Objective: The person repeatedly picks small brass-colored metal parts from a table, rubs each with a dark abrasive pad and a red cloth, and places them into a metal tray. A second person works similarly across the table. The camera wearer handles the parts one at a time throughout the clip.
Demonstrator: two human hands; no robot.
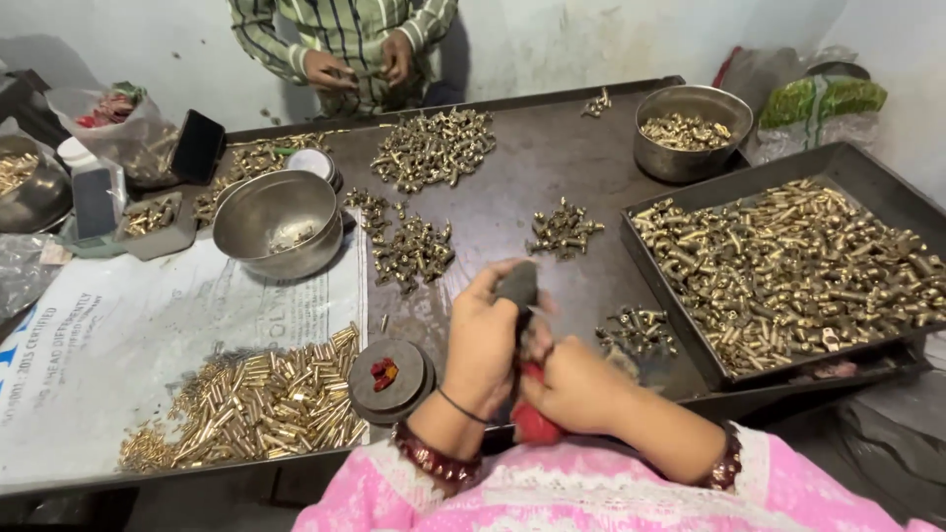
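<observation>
1. Nearest: left hand (pixel 480 335) wrapped around a dark tool (pixel 516 286), gripped tight, head pointing up and away from the body.
2. Right hand (pixel 572 386) just beside it, fingers curled closed on a red handle (pixel 533 422); both hands touching, low centre, over the near desk edge (pixel 246 471). Small part between them hidden, cannot tell what it is.
3. To do this well, as I judge it: keep both wrists braced close, tool upright, part held square so it seats without slipping.
4. Left of the hands: round dark lid (pixel 391 379) with red bits on it, then a heap of brass tubes (pixel 261 404) lying on white printed paper (pixel 118 345).
5. Right of the hands: small cluster of brass fittings (pixel 639 330), then a big tilted tray (pixel 680 325) full of brass pieces.
6. Mid-desk: steel bowl (pixel 279 222), several loose brass piles (pixel 414 251).
7. Far: larger brass pile (pixel 434 146), second steel bowl (pixel 693 130) with pieces inside, phone (pixel 197 146) propped at left.
8. Farthest: another person in a striped shirt (pixel 345 30), their hands working something small.
</observation>
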